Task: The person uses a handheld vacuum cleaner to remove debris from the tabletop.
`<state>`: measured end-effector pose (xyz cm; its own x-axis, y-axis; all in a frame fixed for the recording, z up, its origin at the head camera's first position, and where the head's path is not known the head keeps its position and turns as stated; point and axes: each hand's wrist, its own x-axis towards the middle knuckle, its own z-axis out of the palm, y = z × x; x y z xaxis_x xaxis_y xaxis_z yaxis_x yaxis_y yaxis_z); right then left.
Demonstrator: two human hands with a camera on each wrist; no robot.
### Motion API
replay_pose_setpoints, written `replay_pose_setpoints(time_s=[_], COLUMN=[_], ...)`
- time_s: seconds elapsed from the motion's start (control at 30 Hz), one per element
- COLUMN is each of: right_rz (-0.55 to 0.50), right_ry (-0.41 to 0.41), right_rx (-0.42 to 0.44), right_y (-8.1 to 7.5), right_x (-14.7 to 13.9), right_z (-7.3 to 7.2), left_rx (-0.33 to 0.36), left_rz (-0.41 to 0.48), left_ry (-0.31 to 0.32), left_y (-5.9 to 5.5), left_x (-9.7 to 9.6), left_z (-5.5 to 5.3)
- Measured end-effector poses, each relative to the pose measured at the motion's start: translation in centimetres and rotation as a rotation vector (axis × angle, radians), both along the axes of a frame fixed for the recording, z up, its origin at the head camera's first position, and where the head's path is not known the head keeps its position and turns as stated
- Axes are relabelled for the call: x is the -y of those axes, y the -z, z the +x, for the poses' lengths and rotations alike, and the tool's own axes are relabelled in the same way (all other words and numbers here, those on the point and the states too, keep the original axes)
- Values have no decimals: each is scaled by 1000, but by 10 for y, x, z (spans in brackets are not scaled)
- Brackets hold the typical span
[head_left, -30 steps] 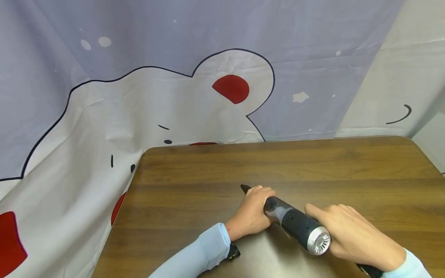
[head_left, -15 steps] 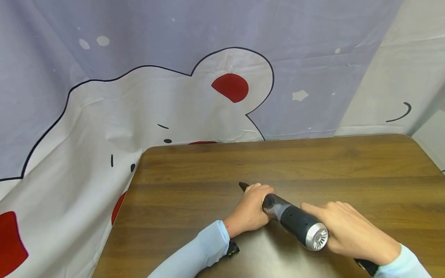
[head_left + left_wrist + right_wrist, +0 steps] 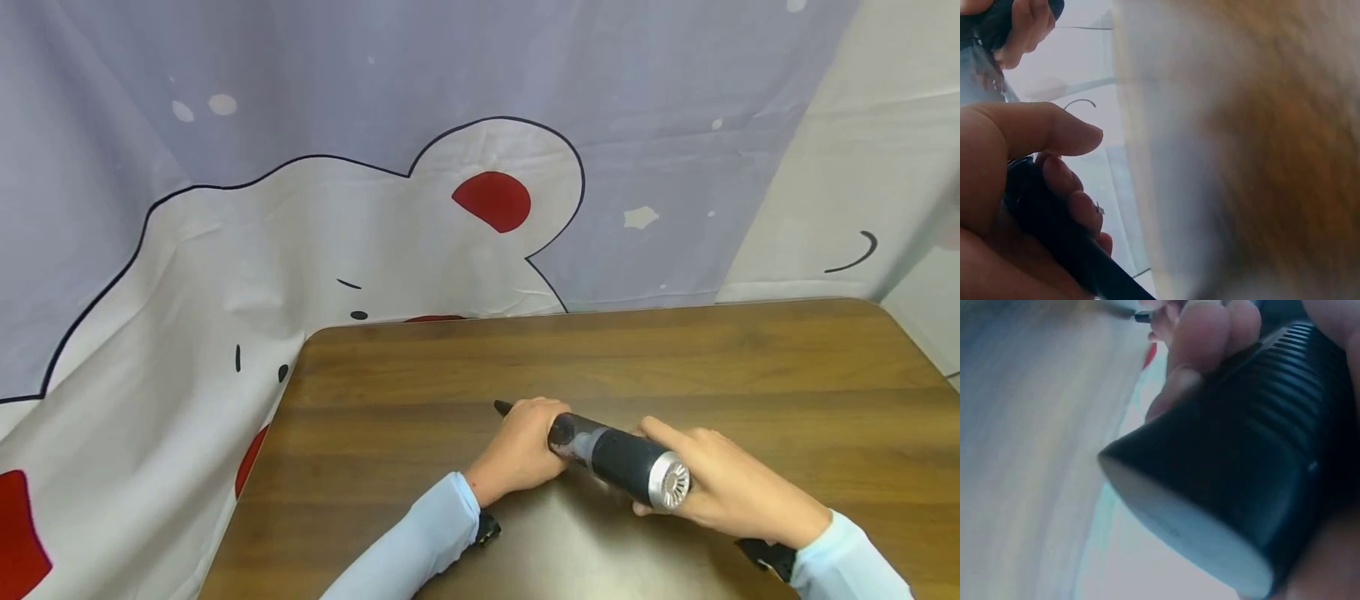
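A dark cylinder with a smoky clear section and a silver vented end, seemingly a handheld vacuum cleaner [image 3: 624, 458], is held slantwise above the table. My left hand [image 3: 517, 448] grips its narrow front part, and a black nozzle tip [image 3: 502, 407] pokes out past the fingers. In the left wrist view, fingers curl around the black nozzle [image 3: 1079, 256]. My right hand [image 3: 731, 483] holds the body from the right, near the silver end. The right wrist view shows fingers around the ribbed dark body [image 3: 1241, 462]; the palm side is partly hidden.
A brown wooden table [image 3: 390, 367] lies beneath both hands. Behind it and to the left hangs a printed curtain [image 3: 337, 225] in white, lilac and red. Black straps [image 3: 768, 557] show at the wrists.
Both hands and the vacuum cleaner have shifted slightly left, and the cleaner lies flatter in view. A right fingertip now shows beneath the body. The head view has tilted a little.
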<state>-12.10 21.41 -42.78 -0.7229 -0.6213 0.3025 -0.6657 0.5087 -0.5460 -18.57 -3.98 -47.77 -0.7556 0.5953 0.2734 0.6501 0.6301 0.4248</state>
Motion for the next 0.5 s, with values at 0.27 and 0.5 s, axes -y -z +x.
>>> replay_pose_setpoints(time_s=[0.27, 0.5], right_rz=[-273, -565], right_ry=[-24, -45], right_rx=[317, 547], right_y=[13, 24], right_x=[0, 3], right_z=[-10, -21], left_rx=[-23, 39], left_rz=[32, 67], left_ry=[-89, -124], left_y=[-3, -6], left_x=[8, 18], left_z=[-6, -13])
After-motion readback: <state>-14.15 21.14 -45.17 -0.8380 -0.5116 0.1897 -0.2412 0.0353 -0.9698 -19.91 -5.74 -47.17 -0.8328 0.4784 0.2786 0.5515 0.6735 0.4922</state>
